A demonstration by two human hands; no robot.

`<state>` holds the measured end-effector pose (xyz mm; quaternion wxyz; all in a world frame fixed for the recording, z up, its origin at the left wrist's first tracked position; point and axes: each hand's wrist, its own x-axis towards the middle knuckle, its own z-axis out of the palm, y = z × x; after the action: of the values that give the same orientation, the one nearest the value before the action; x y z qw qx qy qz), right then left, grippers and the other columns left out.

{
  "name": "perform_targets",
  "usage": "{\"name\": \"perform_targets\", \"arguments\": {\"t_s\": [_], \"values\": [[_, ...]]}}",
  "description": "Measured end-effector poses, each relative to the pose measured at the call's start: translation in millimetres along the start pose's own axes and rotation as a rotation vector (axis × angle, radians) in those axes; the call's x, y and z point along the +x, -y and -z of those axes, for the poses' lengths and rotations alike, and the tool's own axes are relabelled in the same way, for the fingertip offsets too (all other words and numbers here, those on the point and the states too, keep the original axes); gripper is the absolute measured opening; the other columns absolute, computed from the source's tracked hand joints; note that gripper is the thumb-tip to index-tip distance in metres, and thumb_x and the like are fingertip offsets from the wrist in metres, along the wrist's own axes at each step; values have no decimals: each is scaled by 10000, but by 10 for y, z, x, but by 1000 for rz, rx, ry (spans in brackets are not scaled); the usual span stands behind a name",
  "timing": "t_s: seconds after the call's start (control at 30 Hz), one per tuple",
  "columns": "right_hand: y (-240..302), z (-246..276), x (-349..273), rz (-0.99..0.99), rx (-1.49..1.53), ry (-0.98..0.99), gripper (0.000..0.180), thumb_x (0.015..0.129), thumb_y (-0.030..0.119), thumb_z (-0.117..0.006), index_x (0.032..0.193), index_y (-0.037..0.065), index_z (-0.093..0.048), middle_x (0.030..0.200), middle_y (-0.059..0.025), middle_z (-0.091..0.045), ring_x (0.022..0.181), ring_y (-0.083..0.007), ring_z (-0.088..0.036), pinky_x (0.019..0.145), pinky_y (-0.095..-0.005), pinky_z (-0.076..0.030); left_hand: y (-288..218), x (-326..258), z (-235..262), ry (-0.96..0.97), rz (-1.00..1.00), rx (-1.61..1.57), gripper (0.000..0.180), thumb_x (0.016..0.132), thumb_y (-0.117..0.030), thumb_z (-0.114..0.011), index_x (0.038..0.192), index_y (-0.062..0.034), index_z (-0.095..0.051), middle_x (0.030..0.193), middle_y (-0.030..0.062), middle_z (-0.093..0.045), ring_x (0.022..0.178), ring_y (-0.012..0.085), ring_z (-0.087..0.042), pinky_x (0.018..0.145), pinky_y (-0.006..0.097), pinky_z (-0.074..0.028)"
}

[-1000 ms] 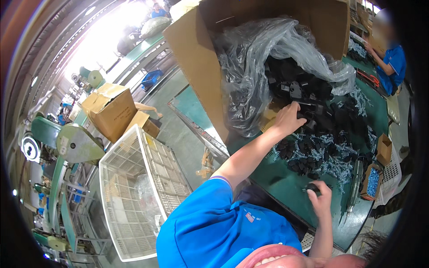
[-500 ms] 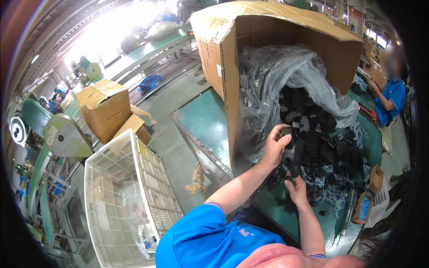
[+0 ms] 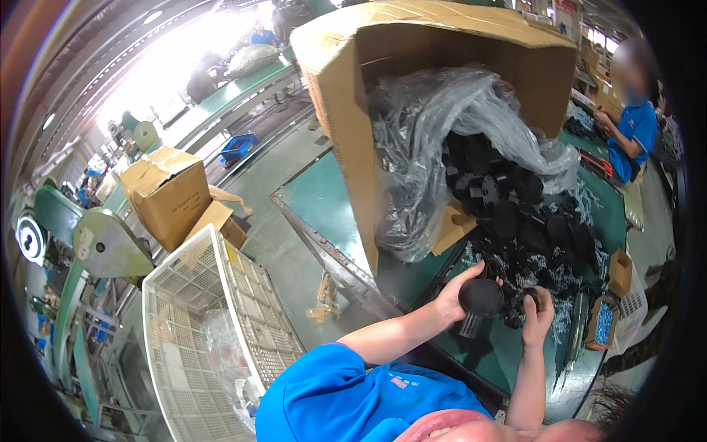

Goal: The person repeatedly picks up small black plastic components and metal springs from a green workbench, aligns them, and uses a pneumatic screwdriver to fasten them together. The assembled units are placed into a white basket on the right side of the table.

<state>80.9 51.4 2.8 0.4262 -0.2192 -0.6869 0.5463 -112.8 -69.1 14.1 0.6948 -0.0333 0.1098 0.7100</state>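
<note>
My left hand is closed around a black plastic part with a round flat face and a short stem, held above the near edge of the green table. Just right of it, my right hand has its thumb and fingers pinched together at the edge of the pile; what they hold is too small and dark to make out. Beyond both hands, a heap of black round plastic parts spills out of clear plastic sheeting inside a large cardboard box lying open towards me.
Silvery screws lie scattered at right, beside a slim hand tool and a small carton of blue pieces. A white plastic crate stands at left near a brown carton. Another person works at far right.
Both hands have come nearer to me, away from the heap, and the right one has shifted rightwards. The round face of the black part now shows in my left hand. The view has shifted slightly.
</note>
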Motion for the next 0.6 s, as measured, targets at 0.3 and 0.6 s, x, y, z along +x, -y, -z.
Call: {"name": "perform_targets", "arguments": {"t_s": [0.3, 0.6], "values": [[277, 425, -680, 4, -81, -308, 295, 927, 134, -641, 1172, -27, -609, 1191, -117, -644, 1078, -186, -613, 958, -318, -466, 819, 36, -381, 2, 146, 537, 420, 1026, -365, -494, 1255, -21, -571, 1166, 126, -659, 1125, 249, -629, 987, 401, -506], [286, 604, -873, 39, 24, -454, 276, 927, 92, -657, 1162, -33, -584, 1194, -138, -659, 1039, -157, -614, 943, -303, -472, 1148, 126, -265, 54, -307, 1481, 457, 782, -128, -784, 1194, -30, -612, 1058, 87, -645, 955, 185, -608, 869, 320, -498]]}}
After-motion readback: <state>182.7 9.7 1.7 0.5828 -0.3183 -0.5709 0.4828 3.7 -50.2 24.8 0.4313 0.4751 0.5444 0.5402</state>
